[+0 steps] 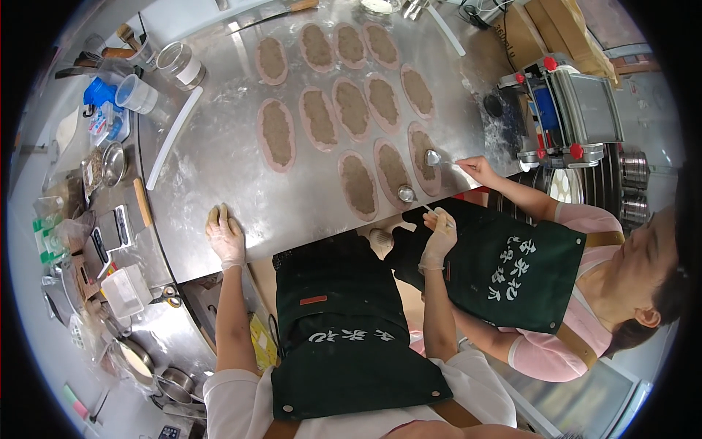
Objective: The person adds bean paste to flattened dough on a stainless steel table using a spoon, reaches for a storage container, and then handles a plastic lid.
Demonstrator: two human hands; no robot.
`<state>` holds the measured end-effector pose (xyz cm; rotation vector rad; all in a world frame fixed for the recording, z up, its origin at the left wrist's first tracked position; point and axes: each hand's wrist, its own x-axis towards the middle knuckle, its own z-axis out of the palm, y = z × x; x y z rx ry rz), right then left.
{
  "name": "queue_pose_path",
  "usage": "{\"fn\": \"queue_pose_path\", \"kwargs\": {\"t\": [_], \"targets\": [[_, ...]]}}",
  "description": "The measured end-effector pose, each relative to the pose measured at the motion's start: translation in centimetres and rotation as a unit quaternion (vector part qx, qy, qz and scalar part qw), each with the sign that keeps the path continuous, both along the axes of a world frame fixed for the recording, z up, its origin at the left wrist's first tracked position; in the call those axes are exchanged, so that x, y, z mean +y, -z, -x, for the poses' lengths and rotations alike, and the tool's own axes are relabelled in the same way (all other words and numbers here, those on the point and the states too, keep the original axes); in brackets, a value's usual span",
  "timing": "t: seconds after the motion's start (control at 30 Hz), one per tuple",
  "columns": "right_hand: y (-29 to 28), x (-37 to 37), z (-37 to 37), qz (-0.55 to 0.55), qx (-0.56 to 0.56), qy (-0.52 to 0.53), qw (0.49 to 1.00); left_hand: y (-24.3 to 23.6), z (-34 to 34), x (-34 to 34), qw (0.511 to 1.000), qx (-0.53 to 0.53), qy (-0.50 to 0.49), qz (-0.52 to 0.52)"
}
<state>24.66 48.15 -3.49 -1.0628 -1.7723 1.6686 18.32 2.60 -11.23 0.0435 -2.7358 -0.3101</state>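
Observation:
My gloved left hand (224, 234) rests on the steel table (212, 146) near its front edge, fingers loosely bent and holding nothing. My gloved right hand (441, 238) grips the handle of a round-bowled spoon (406, 194), whose bowl lies on the lower part of a pink oval piece (387, 164) topped with grey-brown spread. Several similar ovals (318, 117) lie in rows across the table. A co-worker's bare hand (475, 170) at the right holds another spoon (432, 158) over the rightmost lower oval.
White strips (174, 137) and a knife (270, 16) lie on the table. A jar (179, 66), cups, bowls and scales crowd the left. A roller machine (563, 110) and cardboard (526, 29) are at the right. A co-worker in a green apron (541, 271) stands close on my right.

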Motion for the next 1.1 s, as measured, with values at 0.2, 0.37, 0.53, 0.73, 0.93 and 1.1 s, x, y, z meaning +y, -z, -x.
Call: {"fn": "queue_pose_path", "kwargs": {"t": [0.2,0.37,0.53,0.73,0.93,1.1], "targets": [[0.7,1.5,-1.4,0.025,-0.014,0.022,0.999,-0.2,0.0,0.2,1.000,-0.001,0.001,-0.003],[1.7,2.1,-2.7,0.085,0.013,0.056,0.995,-0.3,-0.1,0.2,1.000,-0.014,-0.005,-0.007],[3.9,2.4,-2.3,0.160,0.049,0.083,0.982,-0.2,0.0,0.3,1.000,-0.015,-0.005,-0.008],[5.8,2.5,2.0,0.177,0.090,0.069,0.978,-0.1,0.1,0.3,1.000,-0.013,-0.004,-0.006],[3.7,1.0,0.1,0.141,0.025,0.051,0.988,-0.2,0.0,0.1,1.000,-0.010,-0.011,-0.001],[4.1,0.5,5.0,0.129,0.062,0.058,0.988,-0.4,0.3,0.4,1.000,0.003,-0.003,0.005]]}}
